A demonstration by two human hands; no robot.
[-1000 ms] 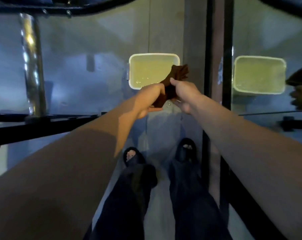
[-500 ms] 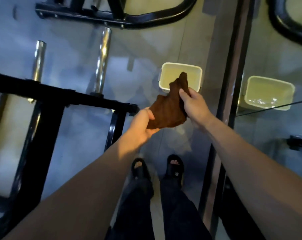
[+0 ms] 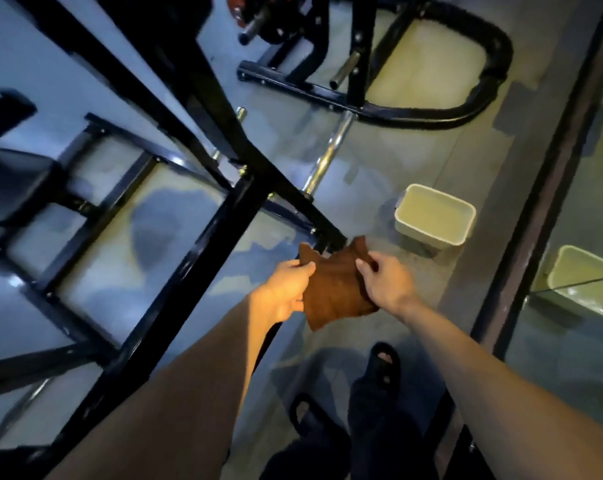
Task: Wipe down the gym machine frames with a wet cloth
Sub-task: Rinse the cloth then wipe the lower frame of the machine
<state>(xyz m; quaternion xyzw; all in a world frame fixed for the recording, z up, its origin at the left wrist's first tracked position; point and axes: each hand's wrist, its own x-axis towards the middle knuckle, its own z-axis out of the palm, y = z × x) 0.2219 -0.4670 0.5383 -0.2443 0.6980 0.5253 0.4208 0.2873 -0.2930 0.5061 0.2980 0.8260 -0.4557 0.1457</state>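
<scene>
A brown cloth (image 3: 333, 289) hangs spread between both my hands, in front of me above the floor. My left hand (image 3: 288, 289) pinches its left edge and my right hand (image 3: 384, 284) pinches its right edge. The black gym machine frame (image 3: 196, 244) runs diagonally to the left of the cloth, and its near bar end lies just behind the cloth's top edge. The cloth is apart from the frame.
A white tub of water (image 3: 433, 220) stands on the floor to the right, past my hands. A mirror wall (image 3: 570, 271) with a dark base strip runs along the right. Another black machine base (image 3: 431, 109) and a chrome bar (image 3: 327, 157) lie farther off. My sandalled feet (image 3: 379, 368) are below.
The view has swung up and left, so more of the black frame shows. The cloth went from bunched over the tub to spread open between both hands, lower and nearer the frame.
</scene>
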